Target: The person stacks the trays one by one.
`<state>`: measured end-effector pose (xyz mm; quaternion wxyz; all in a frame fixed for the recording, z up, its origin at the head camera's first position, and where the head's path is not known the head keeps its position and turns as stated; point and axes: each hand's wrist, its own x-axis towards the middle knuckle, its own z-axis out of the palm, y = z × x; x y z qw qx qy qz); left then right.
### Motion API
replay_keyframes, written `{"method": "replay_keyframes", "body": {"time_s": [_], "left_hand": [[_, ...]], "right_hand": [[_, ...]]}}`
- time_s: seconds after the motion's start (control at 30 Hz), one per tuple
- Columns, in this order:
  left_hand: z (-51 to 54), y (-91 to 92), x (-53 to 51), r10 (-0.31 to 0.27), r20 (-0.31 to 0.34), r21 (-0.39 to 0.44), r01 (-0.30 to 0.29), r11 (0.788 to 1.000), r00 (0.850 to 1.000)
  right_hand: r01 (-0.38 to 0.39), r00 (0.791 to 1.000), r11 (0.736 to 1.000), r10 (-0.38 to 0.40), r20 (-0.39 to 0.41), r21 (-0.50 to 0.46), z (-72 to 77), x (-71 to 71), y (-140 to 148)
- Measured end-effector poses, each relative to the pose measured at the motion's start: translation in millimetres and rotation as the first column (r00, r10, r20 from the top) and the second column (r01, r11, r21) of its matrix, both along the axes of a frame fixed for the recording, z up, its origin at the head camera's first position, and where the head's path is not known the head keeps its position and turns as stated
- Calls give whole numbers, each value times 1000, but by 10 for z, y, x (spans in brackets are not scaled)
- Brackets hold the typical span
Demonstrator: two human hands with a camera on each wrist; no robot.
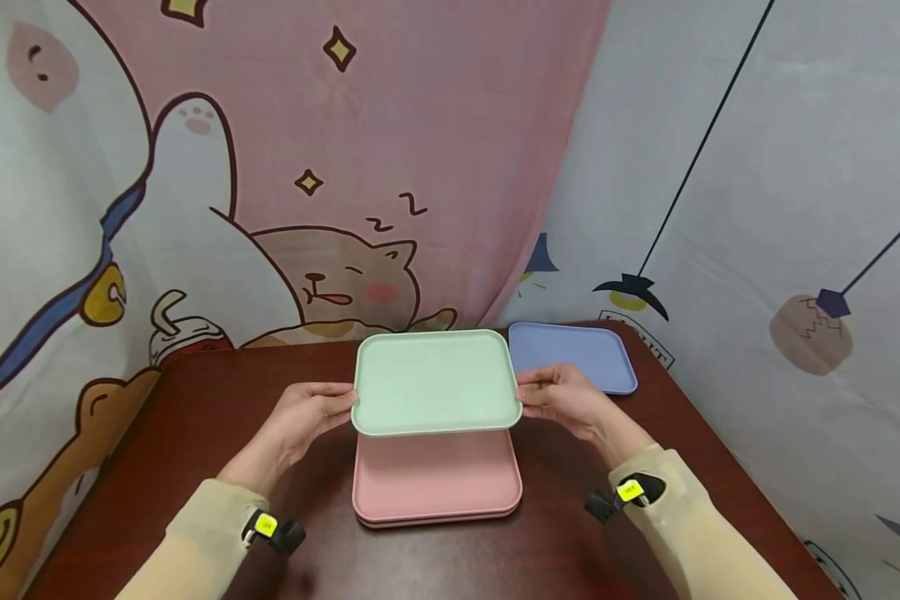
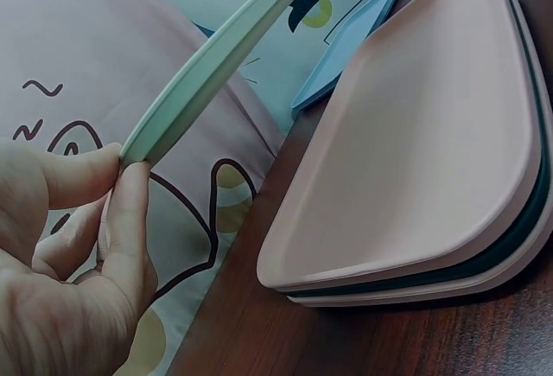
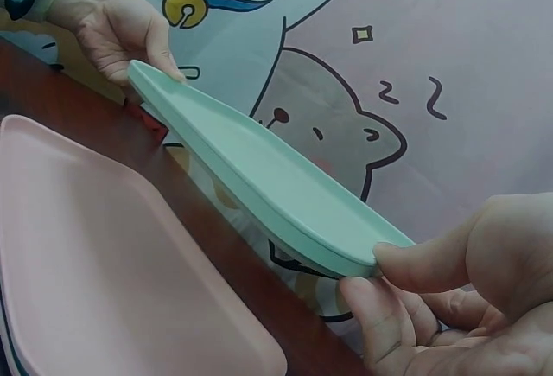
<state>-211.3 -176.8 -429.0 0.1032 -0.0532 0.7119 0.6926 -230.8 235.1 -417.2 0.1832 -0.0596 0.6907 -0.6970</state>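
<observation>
A pale green rectangular tray is held up off the table, level with its short sides to left and right. My left hand pinches its left edge between thumb and fingers. At the opposite edge, my right hand pinches it the same way. Below and nearer to me lies a stack topped by a pink tray. From the left wrist, a dark green tray shows sandwiched between this one and another pink tray. Air separates the pale green tray from the stack.
A blue tray lies on the brown table at the back right, close to my right hand. Cloth hangings with cartoon prints rise behind the table's far edge and along the right side.
</observation>
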Motion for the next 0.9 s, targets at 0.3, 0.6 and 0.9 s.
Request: {"method": "replay_keyframes", "body": {"time_s": [0.3, 0.6, 0.9], "left_hand": [[10, 3, 61, 3, -1, 10, -3, 1000, 1000], [-25, 9, 144, 4, -2, 25, -4, 1000, 1000], [-37, 14, 220, -16, -13, 31, 16, 999, 1000]], "right_hand": [[0, 1000, 1000, 0, -1, -7, 36, 94, 6], [8, 1000, 1000, -7, 13, -22, 1, 153, 9], [-3, 1000, 1000, 3, -1, 0, -29, 224, 27]]}}
